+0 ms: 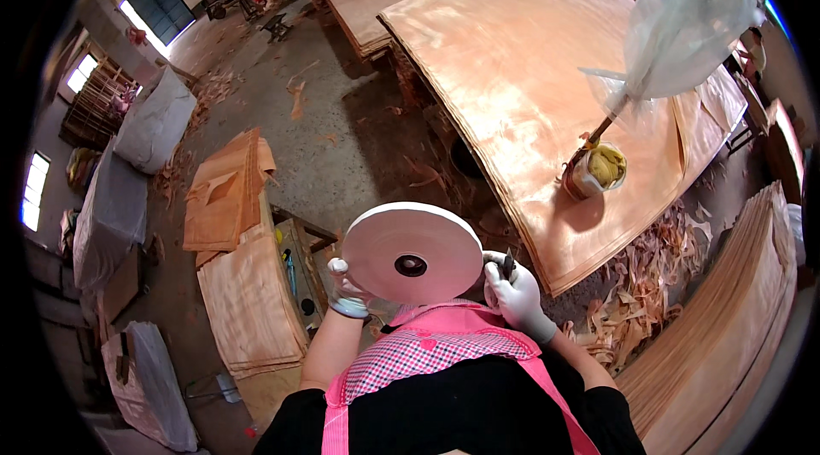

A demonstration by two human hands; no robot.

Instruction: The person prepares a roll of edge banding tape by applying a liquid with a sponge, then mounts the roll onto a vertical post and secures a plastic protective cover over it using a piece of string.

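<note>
We hold the large pale-pink disc-shaped tape roll (pixel 412 252) before our chest: left hand (pixel 346 293) grips its 9 o'clock rim, right hand (pixel 515 294) its 3 o'clock rim (pinching a small dark tool). It looks stiff, fairly heavy; rims suit gripping.

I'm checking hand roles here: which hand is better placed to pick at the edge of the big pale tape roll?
Probably the right hand. It sits at the roll's rim with a small dark tool pinched in its fingers, while the left hand props the roll from the opposite side.
</note>
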